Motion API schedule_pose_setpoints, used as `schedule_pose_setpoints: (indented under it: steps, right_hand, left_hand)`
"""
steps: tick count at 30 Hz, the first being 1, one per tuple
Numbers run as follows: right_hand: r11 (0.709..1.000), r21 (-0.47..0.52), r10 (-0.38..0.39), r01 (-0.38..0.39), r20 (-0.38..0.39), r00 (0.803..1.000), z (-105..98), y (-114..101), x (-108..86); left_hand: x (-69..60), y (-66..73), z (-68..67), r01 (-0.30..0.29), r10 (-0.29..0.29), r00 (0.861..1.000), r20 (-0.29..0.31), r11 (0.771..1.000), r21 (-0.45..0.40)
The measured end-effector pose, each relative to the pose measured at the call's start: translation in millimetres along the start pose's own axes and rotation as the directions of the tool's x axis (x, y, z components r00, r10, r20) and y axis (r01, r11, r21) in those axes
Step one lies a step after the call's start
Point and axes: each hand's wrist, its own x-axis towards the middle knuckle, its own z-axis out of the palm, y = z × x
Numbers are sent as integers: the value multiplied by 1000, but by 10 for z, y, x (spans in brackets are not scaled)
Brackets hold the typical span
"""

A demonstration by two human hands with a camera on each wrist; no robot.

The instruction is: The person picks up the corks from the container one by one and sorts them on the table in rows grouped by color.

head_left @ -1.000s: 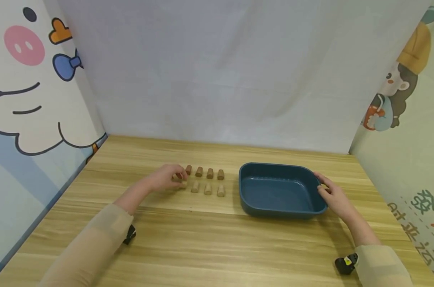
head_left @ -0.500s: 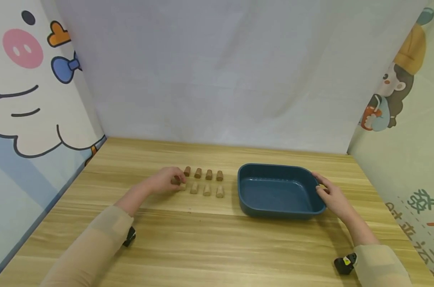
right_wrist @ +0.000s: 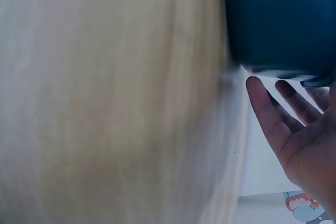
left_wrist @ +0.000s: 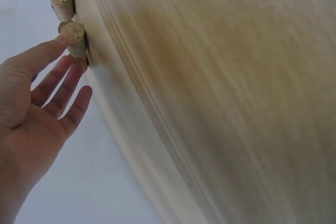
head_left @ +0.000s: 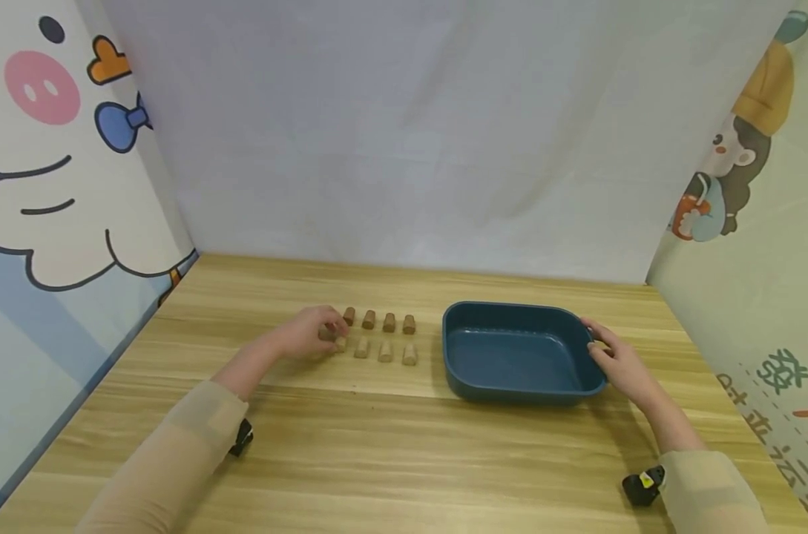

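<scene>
In the head view, my left hand (head_left: 306,332) is at the left end of a row of pale tapered cork stoppers (head_left: 386,351). Its thumb and fingers pinch the end cork stopper (left_wrist: 74,38), whose speckled round face shows in the left wrist view. A row of brown tapered stoppers (head_left: 389,322) stands just behind the pale ones. On the right, my right hand (head_left: 620,363) holds the rim of a dark blue rectangular bin (head_left: 524,397). In the right wrist view its fingers (right_wrist: 265,108) lie against the outside of the bin; the thumb is out of sight there.
Everything stands on a wood-grain table (head_left: 404,460). A pale cloth (head_left: 404,148) hangs along its back edge. Printed cartoon panels rise at the left and right. Black cameras (head_left: 642,487) sit on both wrists.
The left fingers have shifted only slightly around the end cork stopper, which shows a little more between them. The right hand and the bin stay in place.
</scene>
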Motion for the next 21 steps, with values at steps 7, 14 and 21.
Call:
schedule_pose_setpoints:
  steps: [7, 14, 21]
  right_hand:
    - [997, 73, 19, -24, 68, 997, -114, -46, 25]
    - [999, 44, -18, 18, 1, 1000, -333, -170, -19]
    - [1000, -15, -14, 14, -12, 1000, -412, -230, -94]
  left_hand:
    - [-9, 79, -78, 31, -31, 1000, -5, 999, 16]
    - [-48, 104, -157, 76, -75, 997, -14, 996, 40]
    - [-13, 15, -39, 100, -102, 993, 53, 994, 45]
